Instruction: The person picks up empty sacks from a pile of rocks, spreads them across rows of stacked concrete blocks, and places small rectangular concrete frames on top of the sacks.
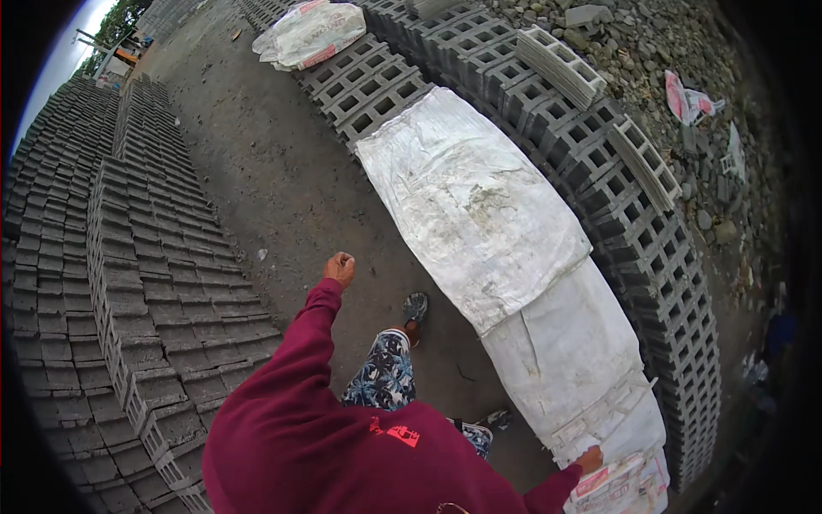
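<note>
My left hand [340,267] hangs out in front over the dirt path, its fingers curled in and nothing showing in them. My right hand [590,459] is low at the right, fingers folded, over the near end of a row covered with white woven sacks [479,206]. Whether it touches the sack under it I cannot tell. Flattened and dirt-stained, the white sacks lie overlapping along the row. A printed sack [621,487] lies next to my right hand. Grey hollow concrete blocks [364,90] show past the far end of the sacks.
Long stacks of grey blocks [154,283] line the left side. Another row of hollow blocks [634,223] curves along the right, with rubble [642,51] beyond it. A crumpled printed sack [312,34] lies on blocks ahead. The dirt path [257,154] runs between the rows.
</note>
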{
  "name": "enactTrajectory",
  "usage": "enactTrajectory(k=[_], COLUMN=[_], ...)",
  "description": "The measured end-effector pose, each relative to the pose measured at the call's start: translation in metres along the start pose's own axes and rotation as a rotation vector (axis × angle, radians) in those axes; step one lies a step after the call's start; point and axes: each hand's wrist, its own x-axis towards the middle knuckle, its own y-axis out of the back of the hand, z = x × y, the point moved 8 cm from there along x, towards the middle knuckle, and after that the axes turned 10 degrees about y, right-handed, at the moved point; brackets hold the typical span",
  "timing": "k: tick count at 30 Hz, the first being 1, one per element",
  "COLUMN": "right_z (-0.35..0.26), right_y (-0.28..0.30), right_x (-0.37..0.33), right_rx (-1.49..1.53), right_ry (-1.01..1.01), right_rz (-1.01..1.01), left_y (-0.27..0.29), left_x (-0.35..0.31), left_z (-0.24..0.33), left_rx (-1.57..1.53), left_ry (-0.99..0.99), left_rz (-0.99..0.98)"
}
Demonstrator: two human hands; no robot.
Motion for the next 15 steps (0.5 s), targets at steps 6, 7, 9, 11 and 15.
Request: enactTrajectory(k=[6,7,9,11,15], right_z=[-0.168,-0.193,-0.234,-0.273,-0.317], right_y=[-0.031,-0.051,-0.093,-0.132,-0.170], right_x=[-0.195,-0.227,-0.264,-0.292,-0.356], right_rx=[0.206,0.316,0.584,0.646,0.582], right_ry=[-0.333,-0.423,-0.399,-0.429,-0.417], right_rz=[0.003,0.007,0.013,0.028,0.105], left_y=[0.136,0.150,0.167,0.190,0.234], left_x=[0.121,0.140,0.179,0.237,0.379], left_z=[-0.038,-0.016,0.051,0.060,0.104], left_rx=[-0.575,-0.596,-0.636,-0.652,-0.607], left_ry=[0.393,0.375,0.333,0.293,0.251], left_rz=[-0.078,-0.066,-0.071,-0.084,-0.055])
